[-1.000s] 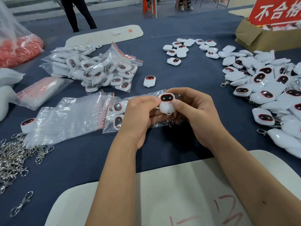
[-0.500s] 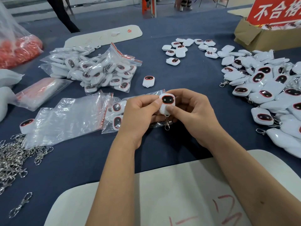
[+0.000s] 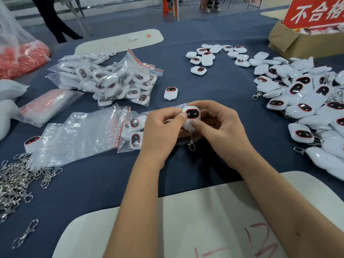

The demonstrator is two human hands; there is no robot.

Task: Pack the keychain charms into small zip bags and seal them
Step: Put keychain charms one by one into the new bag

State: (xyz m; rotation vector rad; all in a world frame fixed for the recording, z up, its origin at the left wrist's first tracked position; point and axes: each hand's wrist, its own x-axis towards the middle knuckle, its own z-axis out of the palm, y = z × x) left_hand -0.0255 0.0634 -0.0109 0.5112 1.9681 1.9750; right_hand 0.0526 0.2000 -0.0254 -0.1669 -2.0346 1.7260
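Centre-table, both hands pinch a white rounded keychain charm with a red-ringed black face (image 3: 192, 116): left hand (image 3: 162, 131) at 9 o'clock, right hand (image 3: 221, 127) at 3. Long axis upright, silver clasp (image 3: 191, 143) dangling toward 6, bare blue cloth (image 3: 214, 86) at 12.

Charm (image 3: 192, 116): glossy white plastic, dark shiny face; metal clasp (image 3: 191, 144) bright. Zip bags (image 3: 74, 135): clear crinkled plastic film. Table cover (image 3: 214, 90): matt blue cloth. Loose clasps (image 3: 13, 181): shiny metal. Box (image 3: 301, 43): matt brown cardboard.
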